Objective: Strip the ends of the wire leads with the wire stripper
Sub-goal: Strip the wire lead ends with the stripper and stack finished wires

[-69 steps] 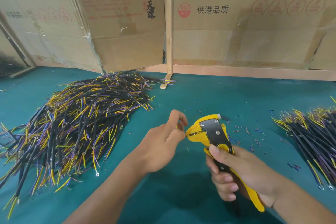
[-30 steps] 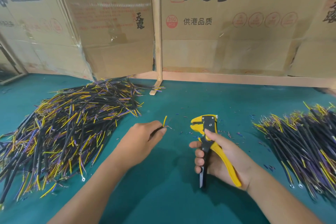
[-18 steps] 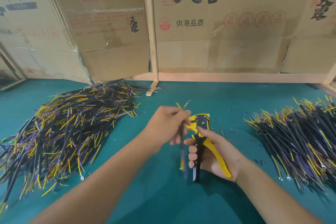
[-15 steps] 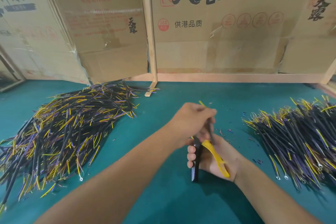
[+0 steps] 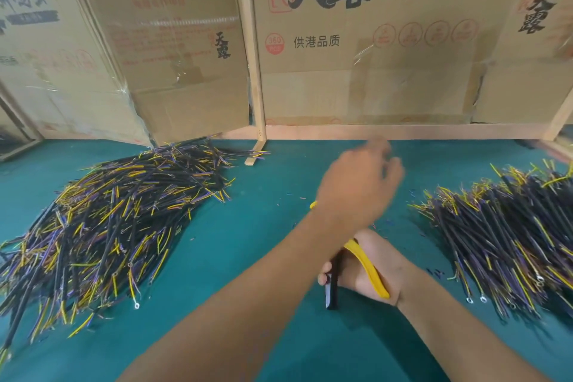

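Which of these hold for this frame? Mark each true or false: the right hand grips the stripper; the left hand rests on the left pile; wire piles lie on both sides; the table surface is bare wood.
1. The right hand grips the wire stripper. True.
2. The left hand rests on the left wire pile. False: it is blurred, raised mid-table, reaching across toward the right wire pile.
3. Wire piles lie on both sides. True.
4. The table is bare wood. False: its surface is teal.
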